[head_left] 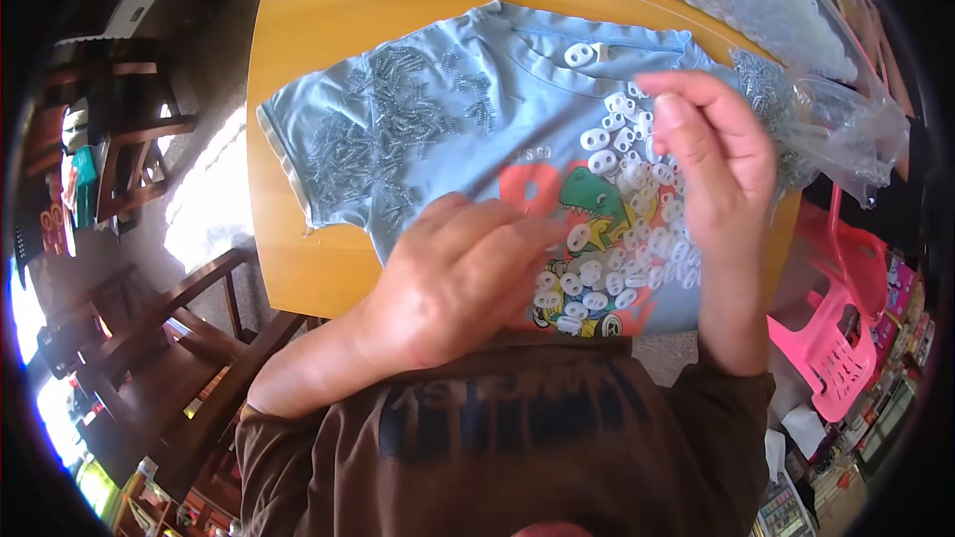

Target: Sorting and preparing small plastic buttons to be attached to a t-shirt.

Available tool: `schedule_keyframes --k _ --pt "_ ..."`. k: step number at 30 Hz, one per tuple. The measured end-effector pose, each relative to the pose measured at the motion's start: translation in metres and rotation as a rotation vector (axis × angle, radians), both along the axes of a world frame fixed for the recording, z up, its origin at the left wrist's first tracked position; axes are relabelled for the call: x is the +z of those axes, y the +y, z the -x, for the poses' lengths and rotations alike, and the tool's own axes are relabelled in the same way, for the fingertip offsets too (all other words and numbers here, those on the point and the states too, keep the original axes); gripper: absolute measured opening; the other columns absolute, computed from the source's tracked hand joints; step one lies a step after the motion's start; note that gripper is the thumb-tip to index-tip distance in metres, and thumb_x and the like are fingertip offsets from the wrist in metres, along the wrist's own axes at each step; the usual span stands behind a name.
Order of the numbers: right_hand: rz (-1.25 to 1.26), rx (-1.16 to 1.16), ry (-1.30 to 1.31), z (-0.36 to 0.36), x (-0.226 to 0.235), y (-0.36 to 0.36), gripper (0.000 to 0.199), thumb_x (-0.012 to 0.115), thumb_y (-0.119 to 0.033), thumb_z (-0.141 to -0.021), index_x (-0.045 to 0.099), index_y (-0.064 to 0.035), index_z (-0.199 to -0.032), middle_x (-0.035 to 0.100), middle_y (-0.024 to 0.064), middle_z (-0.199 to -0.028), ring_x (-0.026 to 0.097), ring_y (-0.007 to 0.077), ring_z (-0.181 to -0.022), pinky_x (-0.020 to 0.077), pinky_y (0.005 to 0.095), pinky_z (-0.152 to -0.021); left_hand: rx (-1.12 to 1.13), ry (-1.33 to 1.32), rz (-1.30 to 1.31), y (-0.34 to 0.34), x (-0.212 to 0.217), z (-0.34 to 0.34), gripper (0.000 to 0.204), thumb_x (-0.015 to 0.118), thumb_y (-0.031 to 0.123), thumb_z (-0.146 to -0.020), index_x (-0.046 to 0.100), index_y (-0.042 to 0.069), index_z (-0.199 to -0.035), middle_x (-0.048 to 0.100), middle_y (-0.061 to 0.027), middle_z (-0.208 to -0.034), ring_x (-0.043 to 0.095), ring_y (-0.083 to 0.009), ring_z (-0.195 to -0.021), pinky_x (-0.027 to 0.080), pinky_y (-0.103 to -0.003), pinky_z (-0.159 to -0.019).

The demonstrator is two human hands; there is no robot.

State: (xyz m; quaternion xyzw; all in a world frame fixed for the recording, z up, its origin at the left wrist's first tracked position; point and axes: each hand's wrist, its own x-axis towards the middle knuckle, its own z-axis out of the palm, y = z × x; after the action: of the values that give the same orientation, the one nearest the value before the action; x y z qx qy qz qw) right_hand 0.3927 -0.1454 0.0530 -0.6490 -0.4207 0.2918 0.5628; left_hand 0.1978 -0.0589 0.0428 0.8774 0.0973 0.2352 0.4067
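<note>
A light-blue T-shirt (pixel 497 134) lies spread across the wooden table (pixel 288 50), its printed front, with a green dinosaur (pixel 594 197), facing up. Small metal coil springs (pixel 408 119) are scattered over its left side, and white two-holed plastic pieces (pixel 657 239) are heaped on its right (two more sit apart, near the neckline).

The left hand (pixel 448 273) hovers over the middle of the shirt with its fingers curled inward; they are blurred, so I cannot tell whether they grip anything. The right hand (pixel 724 164) is raised above the upper edge of the heap, thumb and forefinger bent toward each other beside a white piece; whether they pinch it, I cannot tell.

Beyond the right hand, a clear plastic bag (pixel 846 129) lies next to more springs (pixel 759 85).
</note>
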Motion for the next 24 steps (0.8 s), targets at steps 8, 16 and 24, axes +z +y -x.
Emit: schedule_keyframes --k 8,16,24 --pt "0.068 0.276 -0.731 0.025 -0.005 0.034 0.009 0.060 -0.003 -0.078 0.057 0.0007 -0.085 0.055 0.0089 -0.076 0.055 0.0211 -0.069 0.0437 0.0291 -0.063 0.187 0.072 0.228 0.006 -0.004 0.038 0.026 0.065 -0.006 -0.066 0.060 0.003 -0.090 0.059 -0.0089 -0.074 0.057 -0.0244 -0.066 0.044 -0.033 -0.059" --pt "0.300 0.316 -0.773 0.030 -0.007 0.056 0.009 0.061 -0.008 -0.074 0.054 -0.0022 -0.074 0.055 0.0112 -0.073 0.054 0.0295 -0.071 0.0432 0.0386 -0.064 0.177 0.013 0.270 0.009 -0.012 0.050 0.023 0.065 -0.004 -0.068 0.059 0.003 -0.089 0.059 -0.0090 -0.072 0.057 -0.0256 -0.064 0.044 -0.034 -0.058" --pt "0.511 0.354 -0.410 0.021 -0.007 0.063 0.008 0.060 -0.005 -0.076 0.054 -0.0006 -0.076 0.053 0.0055 -0.070 0.051 0.0152 -0.064 0.0411 0.0280 -0.057 0.249 0.032 0.366 0.012 -0.015 0.055 0.022 0.064 -0.004 -0.072 0.059 0.001 -0.093 0.058 -0.0094 -0.075 0.057 -0.0200 -0.065 0.044 -0.029 -0.058"
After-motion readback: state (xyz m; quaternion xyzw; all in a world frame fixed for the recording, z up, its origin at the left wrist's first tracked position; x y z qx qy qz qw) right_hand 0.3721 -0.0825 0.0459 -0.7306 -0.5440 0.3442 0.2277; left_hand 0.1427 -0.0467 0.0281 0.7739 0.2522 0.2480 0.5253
